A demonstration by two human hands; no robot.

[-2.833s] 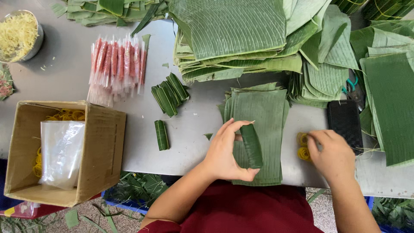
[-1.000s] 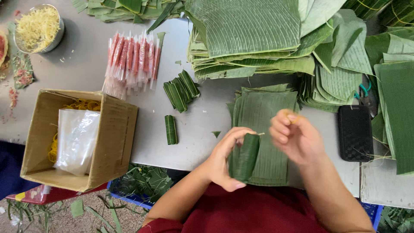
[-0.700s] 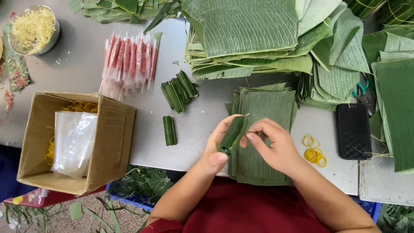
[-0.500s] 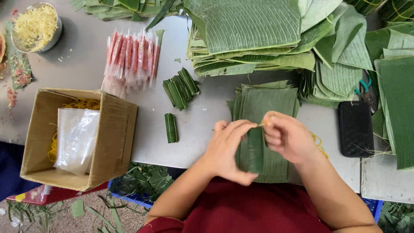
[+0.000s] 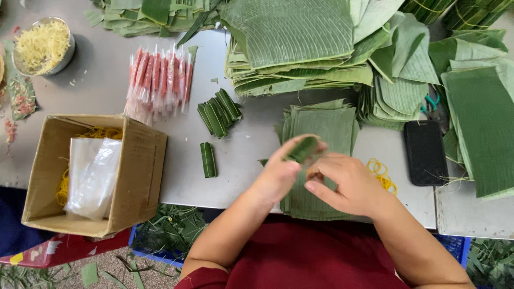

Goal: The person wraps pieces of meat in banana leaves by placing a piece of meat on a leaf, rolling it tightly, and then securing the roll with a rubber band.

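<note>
Leaf-wrapped roll (image 5: pixel 303 148), small and green, sits tilted between the person's two hands above a stack of cut banana-leaf rectangles (image 5: pixel 321 120) at the near edge of the grey table (image 5: pixel 107 96). Left hand (image 5: pixel 278 174) has its thumb and fingers closed around the roll's lower end, while right hand (image 5: pixel 348 182) curls its fingertips together against the roll from the other side. Yellow rubber bands (image 5: pixel 381 172) lie just beside the right hand, with a black phone (image 5: pixel 425 152) farther right, and finished green rolls (image 5: pixel 218 111) and a cardboard box (image 5: pixel 134 171) lie to the left.
</note>
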